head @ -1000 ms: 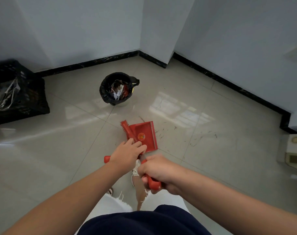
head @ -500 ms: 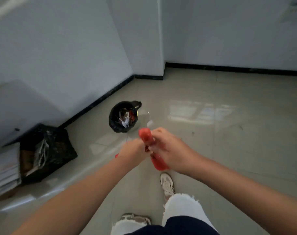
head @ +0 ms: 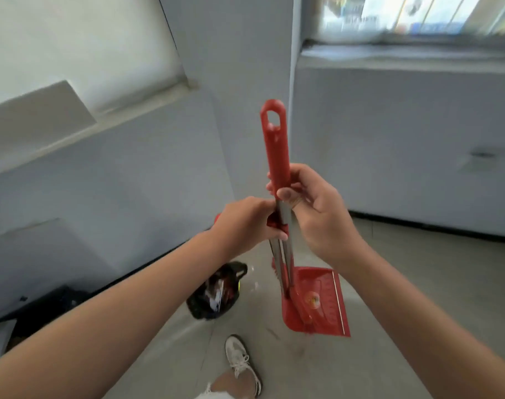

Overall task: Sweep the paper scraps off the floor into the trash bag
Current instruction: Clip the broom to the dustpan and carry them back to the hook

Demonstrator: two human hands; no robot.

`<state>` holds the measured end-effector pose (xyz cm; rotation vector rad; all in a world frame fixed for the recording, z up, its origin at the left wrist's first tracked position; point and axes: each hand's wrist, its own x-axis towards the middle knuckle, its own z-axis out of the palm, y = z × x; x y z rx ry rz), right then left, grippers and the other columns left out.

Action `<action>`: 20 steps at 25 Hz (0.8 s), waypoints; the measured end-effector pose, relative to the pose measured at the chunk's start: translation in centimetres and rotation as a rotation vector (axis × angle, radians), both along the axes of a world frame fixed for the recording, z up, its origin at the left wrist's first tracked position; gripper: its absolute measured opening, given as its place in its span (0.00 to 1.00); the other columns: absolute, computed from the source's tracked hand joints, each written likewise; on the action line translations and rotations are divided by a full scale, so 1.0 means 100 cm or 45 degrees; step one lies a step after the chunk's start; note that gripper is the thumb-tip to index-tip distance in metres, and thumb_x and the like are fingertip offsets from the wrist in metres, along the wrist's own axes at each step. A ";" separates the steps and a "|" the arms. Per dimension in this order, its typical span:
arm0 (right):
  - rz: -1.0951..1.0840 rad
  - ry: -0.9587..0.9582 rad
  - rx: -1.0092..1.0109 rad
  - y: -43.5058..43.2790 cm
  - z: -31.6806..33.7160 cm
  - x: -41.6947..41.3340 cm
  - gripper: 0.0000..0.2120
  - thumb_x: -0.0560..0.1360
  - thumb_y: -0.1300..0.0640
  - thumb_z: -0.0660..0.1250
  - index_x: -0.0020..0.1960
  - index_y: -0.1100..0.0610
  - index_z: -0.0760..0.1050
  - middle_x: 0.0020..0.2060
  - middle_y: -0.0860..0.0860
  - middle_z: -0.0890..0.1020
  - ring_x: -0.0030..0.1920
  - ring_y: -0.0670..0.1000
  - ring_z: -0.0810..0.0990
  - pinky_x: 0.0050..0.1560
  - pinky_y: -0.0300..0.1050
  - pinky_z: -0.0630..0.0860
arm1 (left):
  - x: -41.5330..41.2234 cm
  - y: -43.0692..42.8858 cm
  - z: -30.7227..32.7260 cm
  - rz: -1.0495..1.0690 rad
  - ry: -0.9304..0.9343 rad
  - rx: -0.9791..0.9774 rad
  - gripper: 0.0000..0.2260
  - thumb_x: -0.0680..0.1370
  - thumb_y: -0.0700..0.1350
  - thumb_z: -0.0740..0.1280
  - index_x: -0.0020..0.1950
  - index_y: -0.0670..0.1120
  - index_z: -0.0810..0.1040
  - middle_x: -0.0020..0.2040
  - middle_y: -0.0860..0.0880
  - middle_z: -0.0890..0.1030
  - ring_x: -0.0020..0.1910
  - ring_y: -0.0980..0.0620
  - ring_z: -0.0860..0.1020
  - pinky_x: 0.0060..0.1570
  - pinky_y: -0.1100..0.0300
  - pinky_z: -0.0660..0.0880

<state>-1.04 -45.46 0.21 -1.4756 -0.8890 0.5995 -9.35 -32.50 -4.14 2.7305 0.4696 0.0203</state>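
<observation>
I hold two long metal-shafted tools upright together in front of me. My right hand (head: pixel 317 214) grips the taller red handle (head: pixel 275 145), which ends in a hanging hole. My left hand (head: pixel 247 226) grips the shorter red handle just below it. The red dustpan (head: pixel 317 303) hangs at the bottom of the shafts, above the floor. The broom's head is mostly hidden behind the shafts. A black trash bag (head: pixel 214 295) with paper scraps inside sits open on the floor, left of the dustpan.
My white shoe (head: pixel 242 365) stands on the beige tiled floor (head: pixel 418 312) below the bag. A black crate (head: pixel 49 309) sits against the left wall. A wall corner rises behind the handles, with a window ledge (head: pixel 404 56) at the upper right.
I have stood up and my view has risen from the floor toward the walls. Both hands lifted the broom and dustpan upright, and the right handle now stands tall.
</observation>
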 end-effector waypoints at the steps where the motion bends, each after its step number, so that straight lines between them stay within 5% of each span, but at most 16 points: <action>1: -0.023 -0.022 -0.002 0.018 0.006 0.011 0.11 0.78 0.63 0.63 0.54 0.50 0.76 0.47 0.54 0.83 0.51 0.53 0.82 0.52 0.43 0.80 | 0.011 0.019 0.005 0.006 -0.026 -0.090 0.14 0.69 0.53 0.75 0.50 0.50 0.81 0.44 0.50 0.85 0.46 0.46 0.83 0.46 0.51 0.78; 3: -0.073 -0.072 0.015 0.062 0.016 0.033 0.11 0.76 0.64 0.63 0.53 0.51 0.76 0.46 0.56 0.83 0.50 0.54 0.83 0.52 0.44 0.80 | 0.035 0.063 0.008 0.019 -0.091 -0.168 0.12 0.68 0.54 0.75 0.48 0.51 0.82 0.43 0.52 0.85 0.46 0.48 0.83 0.47 0.52 0.78; 7: -0.182 -0.026 0.017 0.141 0.029 0.072 0.12 0.77 0.69 0.62 0.53 0.55 0.78 0.45 0.54 0.84 0.45 0.46 0.83 0.43 0.29 0.76 | 0.089 0.137 0.019 0.087 -0.032 -0.080 0.14 0.71 0.58 0.71 0.50 0.51 0.80 0.46 0.51 0.84 0.49 0.48 0.81 0.45 0.58 0.73; 12: -0.297 -0.015 0.015 0.231 0.042 0.135 0.11 0.79 0.65 0.62 0.54 0.51 0.78 0.43 0.46 0.85 0.47 0.41 0.83 0.45 0.30 0.77 | 0.150 0.194 0.049 0.170 -0.159 0.049 0.12 0.78 0.54 0.58 0.42 0.48 0.73 0.35 0.51 0.74 0.36 0.51 0.71 0.35 0.63 0.63; 15: -0.271 -0.008 -0.023 0.289 0.037 0.175 0.10 0.79 0.60 0.63 0.50 0.46 0.78 0.42 0.47 0.85 0.47 0.46 0.83 0.54 0.46 0.80 | 0.191 0.233 0.046 0.256 -0.131 0.232 0.10 0.81 0.48 0.58 0.57 0.46 0.74 0.45 0.46 0.78 0.43 0.45 0.77 0.40 0.58 0.68; 17: -0.229 0.015 -0.063 0.318 0.035 0.194 0.07 0.78 0.58 0.62 0.51 0.49 0.79 0.41 0.49 0.84 0.45 0.50 0.83 0.53 0.52 0.80 | 0.211 0.254 0.036 0.273 -0.126 0.457 0.20 0.74 0.43 0.70 0.64 0.38 0.73 0.48 0.41 0.81 0.39 0.43 0.81 0.38 0.51 0.75; 20: -0.144 0.130 -0.093 0.348 0.035 0.222 0.08 0.81 0.57 0.59 0.53 0.51 0.77 0.41 0.53 0.82 0.40 0.45 0.81 0.44 0.36 0.80 | 0.241 0.275 0.016 0.343 0.000 0.529 0.22 0.73 0.40 0.71 0.66 0.37 0.72 0.51 0.41 0.81 0.42 0.45 0.82 0.42 0.52 0.77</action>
